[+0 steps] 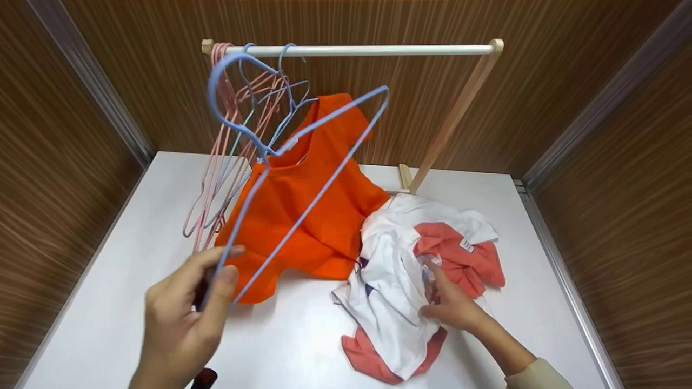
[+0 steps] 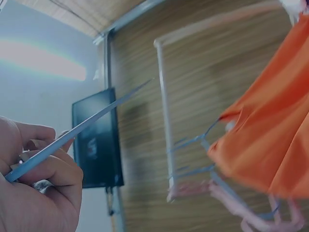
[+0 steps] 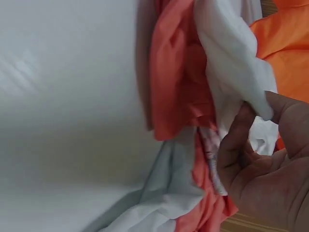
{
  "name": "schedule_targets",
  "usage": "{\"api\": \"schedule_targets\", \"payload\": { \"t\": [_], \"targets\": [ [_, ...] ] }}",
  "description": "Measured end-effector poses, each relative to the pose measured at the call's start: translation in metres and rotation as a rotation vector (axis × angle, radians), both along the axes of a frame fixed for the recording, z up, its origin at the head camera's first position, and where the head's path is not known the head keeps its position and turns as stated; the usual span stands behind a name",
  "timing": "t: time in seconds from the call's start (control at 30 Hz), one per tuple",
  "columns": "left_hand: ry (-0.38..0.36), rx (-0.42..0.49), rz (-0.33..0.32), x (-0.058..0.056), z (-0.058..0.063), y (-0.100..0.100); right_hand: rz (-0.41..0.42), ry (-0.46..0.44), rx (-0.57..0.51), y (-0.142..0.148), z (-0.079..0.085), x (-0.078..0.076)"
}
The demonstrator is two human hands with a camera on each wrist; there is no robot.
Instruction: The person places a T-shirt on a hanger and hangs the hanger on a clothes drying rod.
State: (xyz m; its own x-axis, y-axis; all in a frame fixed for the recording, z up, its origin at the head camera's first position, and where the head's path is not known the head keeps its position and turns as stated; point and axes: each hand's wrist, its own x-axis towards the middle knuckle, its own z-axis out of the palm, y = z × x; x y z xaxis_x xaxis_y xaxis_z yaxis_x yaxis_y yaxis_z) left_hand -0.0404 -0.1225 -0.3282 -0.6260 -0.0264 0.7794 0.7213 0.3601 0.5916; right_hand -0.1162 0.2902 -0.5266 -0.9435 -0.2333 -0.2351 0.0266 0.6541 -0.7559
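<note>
My left hand [image 1: 181, 310] grips a light blue clothes hanger [image 1: 319, 202] by one end, its hook pointing up and away; in the left wrist view the hanger [image 2: 77, 130] crosses the palm under curled fingers. On the right, my right hand [image 1: 454, 305] is at a crumpled pile of clothes. Thumb and fingertips pinch a fold of a white garment [image 3: 231, 53] there, as the right wrist view shows. A coral red garment [image 1: 459, 248] with a white label lies tangled with the white one. An orange top [image 1: 313, 194] hangs from the rail on another blue hanger, partly behind the held one.
A white rail [image 1: 378, 51] on a wooden stand [image 1: 457, 119] spans the back. Several pink hangers [image 1: 213, 156] hang at its left end, with blue ones beside them. Wood-grain panels [image 1: 621, 162] enclose the white tabletop [image 1: 303, 335]. A dark object [image 1: 204, 378] shows at the front edge.
</note>
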Motion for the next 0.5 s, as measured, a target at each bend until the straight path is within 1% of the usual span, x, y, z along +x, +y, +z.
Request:
{"api": "schedule_targets", "payload": {
  "t": [0.1,0.2,0.27,0.33,0.4,0.5],
  "targets": [
    [-0.048,-0.034,-0.027,-0.002,-0.003,0.007,0.045,0.024,-0.107,-0.014,0.019,0.004],
    [-0.108,-0.048,-0.045,-0.005,-0.006,0.012,0.103,0.032,-0.204,-0.036,0.038,0.009],
    [-0.145,-0.050,-0.051,-0.007,-0.009,0.013,0.153,0.038,-0.252,-0.052,0.045,0.011],
    [-0.177,-0.047,-0.054,-0.009,-0.012,0.013,0.199,0.042,-0.291,-0.068,0.046,0.012],
    [-0.201,-0.044,-0.063,-0.011,-0.016,0.014,0.231,0.034,-0.316,-0.082,0.041,0.012],
    [-0.234,-0.044,-0.069,-0.013,-0.023,0.015,0.256,0.028,-0.325,-0.098,0.026,0.010]
  ]
}}
